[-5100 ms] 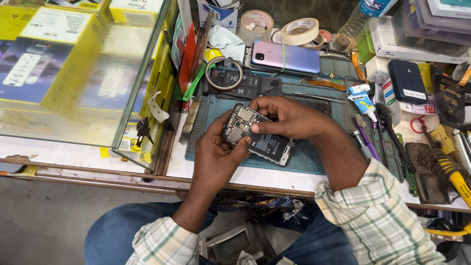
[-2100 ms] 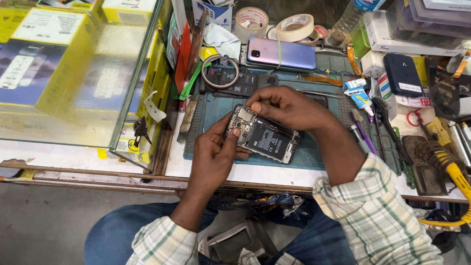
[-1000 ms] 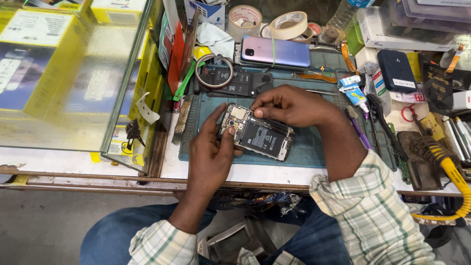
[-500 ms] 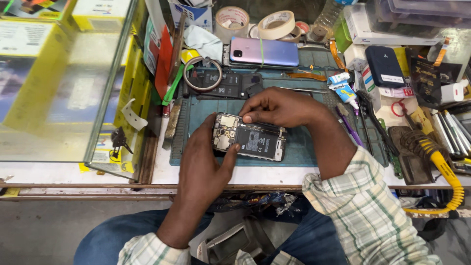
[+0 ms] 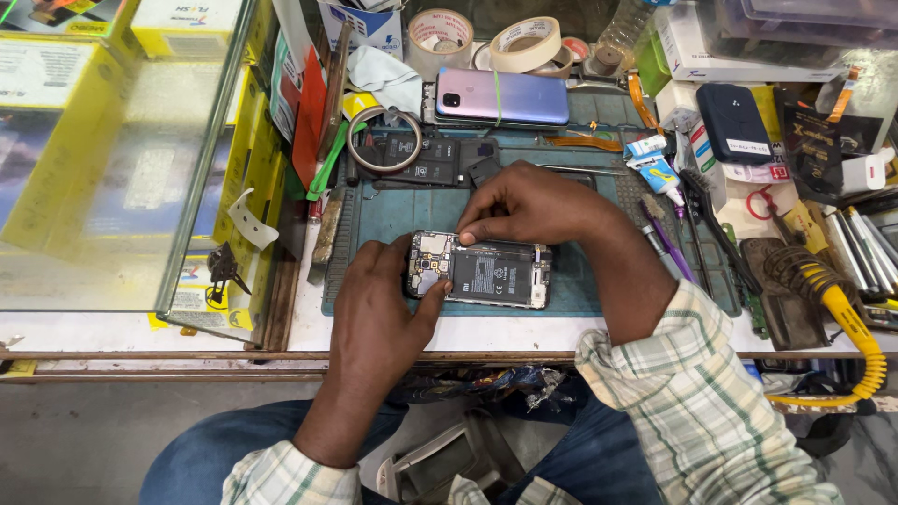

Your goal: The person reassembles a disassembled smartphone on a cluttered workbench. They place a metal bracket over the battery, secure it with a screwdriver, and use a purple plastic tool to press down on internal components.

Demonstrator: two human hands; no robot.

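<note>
Opened phone point(image 5: 486, 274), on the green mat point(image 5: 393, 210): your left hand point(image 5: 383, 313) clasps its left end; your right hand point(image 5: 528, 201) pinches its top edge.

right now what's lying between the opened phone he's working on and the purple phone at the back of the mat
In the head view, between the opened phone and the purple phone lie the right hand and dark flat phone parts on the green mat.
</note>
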